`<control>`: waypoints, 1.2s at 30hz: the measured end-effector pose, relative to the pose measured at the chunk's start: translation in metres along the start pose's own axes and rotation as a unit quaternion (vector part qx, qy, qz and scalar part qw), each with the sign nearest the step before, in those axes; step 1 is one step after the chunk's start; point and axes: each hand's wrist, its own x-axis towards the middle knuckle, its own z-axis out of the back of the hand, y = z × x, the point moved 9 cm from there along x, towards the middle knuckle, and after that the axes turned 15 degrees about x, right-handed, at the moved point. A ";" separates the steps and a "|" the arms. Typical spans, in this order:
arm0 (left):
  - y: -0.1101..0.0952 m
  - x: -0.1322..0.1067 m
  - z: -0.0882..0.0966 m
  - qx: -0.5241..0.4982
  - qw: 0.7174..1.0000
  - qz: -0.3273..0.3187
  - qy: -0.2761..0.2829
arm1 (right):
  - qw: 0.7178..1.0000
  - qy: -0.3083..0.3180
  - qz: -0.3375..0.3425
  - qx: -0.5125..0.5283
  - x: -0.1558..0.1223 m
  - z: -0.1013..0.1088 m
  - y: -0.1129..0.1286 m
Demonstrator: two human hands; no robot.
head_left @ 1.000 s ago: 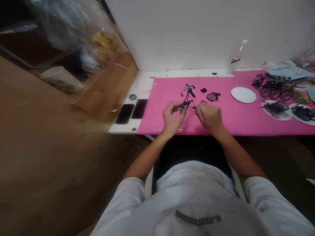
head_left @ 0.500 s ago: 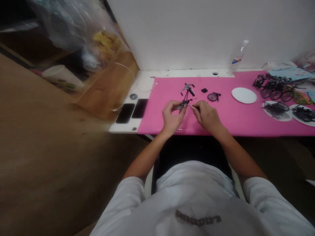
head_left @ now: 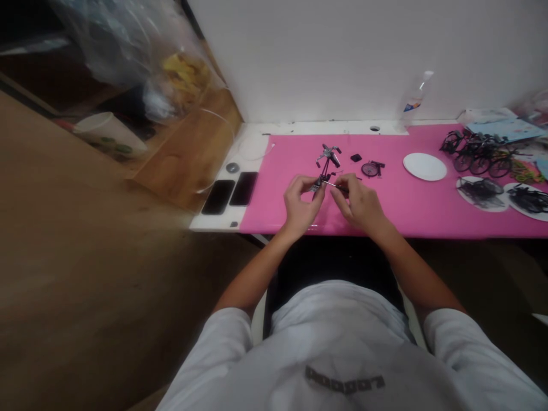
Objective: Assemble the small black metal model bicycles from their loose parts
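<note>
Your left hand [head_left: 299, 200] has its thumb and fingers closed on the near end of a small model bicycle frame [head_left: 326, 164]; the rest of it stretches away beyond those fingers, with its handlebar-like end farthest from you. Your right hand [head_left: 362, 202] pinches a slim tool [head_left: 333, 184], and the thin shaft points from those fingers toward your left fingertips. You can't tell here whether its tip touches the frame.

Just beyond your right fingers, on the pink-covered counter [head_left: 428, 214], lie a black square piece [head_left: 355, 157] and, farther right, a small wheel part [head_left: 370, 169]. Well to the right of your right fingers sit a bare white plate [head_left: 425, 166], a cluster of model bicycles [head_left: 479, 154] and dark parts [head_left: 482, 189] on another plate. Two phones [head_left: 218, 197] lie well left of your left fingers.
</note>
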 end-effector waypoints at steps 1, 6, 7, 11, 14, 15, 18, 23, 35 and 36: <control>0.001 0.001 0.000 0.002 1.000 0.003 0.000 | 1.000 -0.001 0.004 0.012 0.000 0.000 0.000; 0.002 0.002 -0.001 -0.005 1.000 0.011 0.004 | 0.999 -0.010 0.036 0.001 0.001 -0.001 -0.001; 0.003 0.001 -0.002 -0.011 1.000 0.013 0.007 | 0.999 -0.014 0.040 -0.008 0.001 0.000 -0.002; 0.005 -0.002 -0.007 -0.037 0.999 0.026 0.024 | 0.998 -0.030 0.049 -0.038 0.001 0.003 -0.001; 0.006 -0.003 -0.009 -0.052 0.998 0.034 0.025 | 0.997 -0.034 0.035 -0.058 0.001 0.003 -0.004; 0.006 -0.004 -0.009 -0.053 0.998 0.034 0.023 | 0.997 -0.035 0.026 -0.067 0.001 0.002 -0.006; 0.005 -0.004 -0.008 -0.043 0.999 0.027 0.018 | 0.995 -0.033 0.004 -0.099 0.000 0.000 -0.013; 0.001 -0.002 -0.004 -0.024 1.000 0.006 0.017 | 0.995 -0.013 0.012 -0.101 -0.001 -0.004 -0.009; 0.002 0.006 0.002 -0.003 1.000 -0.010 0.021 | 0.999 0.019 0.039 -0.026 0.001 -0.009 0.000; 0.002 0.006 0.002 -0.002 1.000 -0.013 0.021 | 0.999 0.028 0.035 -0.023 0.001 -0.010 -0.001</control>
